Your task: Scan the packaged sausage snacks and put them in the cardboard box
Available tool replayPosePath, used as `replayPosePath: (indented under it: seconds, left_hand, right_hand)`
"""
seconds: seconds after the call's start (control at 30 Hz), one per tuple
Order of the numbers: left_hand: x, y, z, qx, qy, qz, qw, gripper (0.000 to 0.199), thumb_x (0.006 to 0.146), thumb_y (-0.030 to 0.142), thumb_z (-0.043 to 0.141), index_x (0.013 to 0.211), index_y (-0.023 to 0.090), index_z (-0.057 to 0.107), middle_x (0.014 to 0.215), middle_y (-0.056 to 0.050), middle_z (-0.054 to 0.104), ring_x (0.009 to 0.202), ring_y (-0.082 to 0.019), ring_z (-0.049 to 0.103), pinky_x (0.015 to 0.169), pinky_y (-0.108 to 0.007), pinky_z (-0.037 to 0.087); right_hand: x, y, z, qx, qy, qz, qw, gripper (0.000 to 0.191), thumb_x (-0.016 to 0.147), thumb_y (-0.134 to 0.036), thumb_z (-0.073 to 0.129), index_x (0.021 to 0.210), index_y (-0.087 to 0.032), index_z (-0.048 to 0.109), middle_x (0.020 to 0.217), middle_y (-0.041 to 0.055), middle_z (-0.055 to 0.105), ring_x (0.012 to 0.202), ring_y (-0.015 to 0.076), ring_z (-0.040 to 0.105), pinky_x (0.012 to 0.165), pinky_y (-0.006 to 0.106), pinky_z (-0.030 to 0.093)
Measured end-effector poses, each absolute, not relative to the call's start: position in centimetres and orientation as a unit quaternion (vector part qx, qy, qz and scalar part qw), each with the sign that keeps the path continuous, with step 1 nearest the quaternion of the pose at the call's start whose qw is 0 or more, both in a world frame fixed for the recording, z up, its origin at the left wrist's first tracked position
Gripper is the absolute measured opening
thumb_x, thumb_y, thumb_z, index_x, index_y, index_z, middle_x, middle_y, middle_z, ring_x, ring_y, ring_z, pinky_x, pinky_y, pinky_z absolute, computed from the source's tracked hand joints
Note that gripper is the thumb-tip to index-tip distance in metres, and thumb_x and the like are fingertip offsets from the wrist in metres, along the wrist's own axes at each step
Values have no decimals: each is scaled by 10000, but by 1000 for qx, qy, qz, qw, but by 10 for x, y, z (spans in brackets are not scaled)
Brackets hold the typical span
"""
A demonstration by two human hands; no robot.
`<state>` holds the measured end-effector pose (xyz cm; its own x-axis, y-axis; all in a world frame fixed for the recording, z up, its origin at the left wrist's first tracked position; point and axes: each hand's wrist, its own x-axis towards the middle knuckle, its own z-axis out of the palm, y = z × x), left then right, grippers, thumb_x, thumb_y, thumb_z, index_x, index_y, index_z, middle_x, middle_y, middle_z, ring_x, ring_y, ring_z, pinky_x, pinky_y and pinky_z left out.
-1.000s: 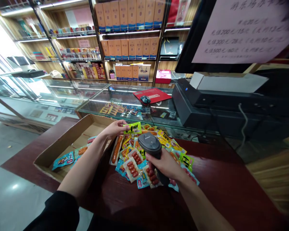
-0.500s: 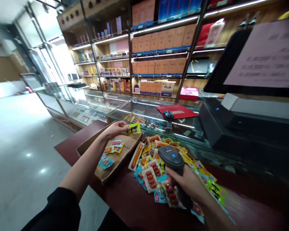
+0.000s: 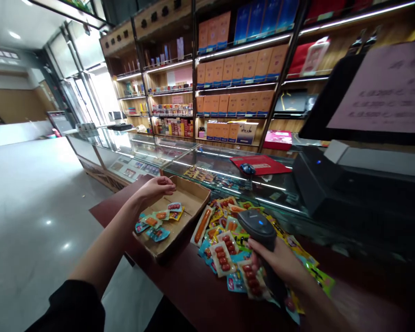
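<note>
My left hand point(image 3: 159, 188) hovers above the shallow cardboard tray point(image 3: 192, 188), its fingers curled together with nothing visible in them. Inside the tray lie several small snack packets, among them a blue packet point(image 3: 158, 234) and a packet with an orange piece point(image 3: 152, 222). My right hand point(image 3: 279, 258) is wrapped round the handle of a dark barcode scanner point(image 3: 257, 226), which shows a blue light. Under and around the scanner is a heap of packaged sausages, with a long sausage packet point(image 3: 202, 226) at its left edge and a packet of round red sausages point(image 3: 222, 259) in front.
A dark red table point(image 3: 172, 281) carries the tray and the heap. Behind it runs a glass display counter point(image 3: 221, 170), with a red mat point(image 3: 267, 165) and a mouse point(image 3: 248, 168) on top. At right stands a black-framed screen point(image 3: 376, 92). Boxed goods line the shelves.
The green packet has left my left hand, which has moved slightly left over the tray. More packets show at the tray's left side. The scanner stays in my right hand; the view has shifted.
</note>
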<state>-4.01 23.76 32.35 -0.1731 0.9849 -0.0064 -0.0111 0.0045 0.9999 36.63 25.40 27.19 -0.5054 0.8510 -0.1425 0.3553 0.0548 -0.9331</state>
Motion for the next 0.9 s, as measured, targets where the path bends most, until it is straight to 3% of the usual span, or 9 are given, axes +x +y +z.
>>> replayPosePath:
  seconds: [0.17,0.63,0.73,0.9]
  left_hand:
    - [21,281,309,474,519,493,512,375,585,304,861,794,129,603,884,-74,708,853,-173,685,813,-318,536]
    - [157,354,269,561,455,390,571,358,594,340,837,778,132,612,818,-59,704,699,-135,660,711,-288,539]
    - [164,355,258,602,449,389,534,325,641,356,797,807,130,634,796,-52,691,686,-130,643,705,-278,528]
    - [177,353,238,722,462,378,351,337,705,281,722,1026,179,700,921,-63,693,817,-177,640,756,-281,516]
  right_hand:
    - [384,257,286,-452,-655,529,294,371,738,-535,655,681,-181,558,514,18,622,450,178,628,479,274,483]
    - [416,267,297,-493,-596,531,347,261,760,-394,653,776,-181,502,516,-27,601,425,139,599,463,250,479]
    - [418,270,296,-489,-594,538,343,260,767,-397,647,759,-180,505,521,-20,604,432,137,604,464,246,474]
    - [419,273,294,-495,-568,555,352,272,746,-399,671,767,-183,508,515,-30,600,429,134,600,459,244,478]
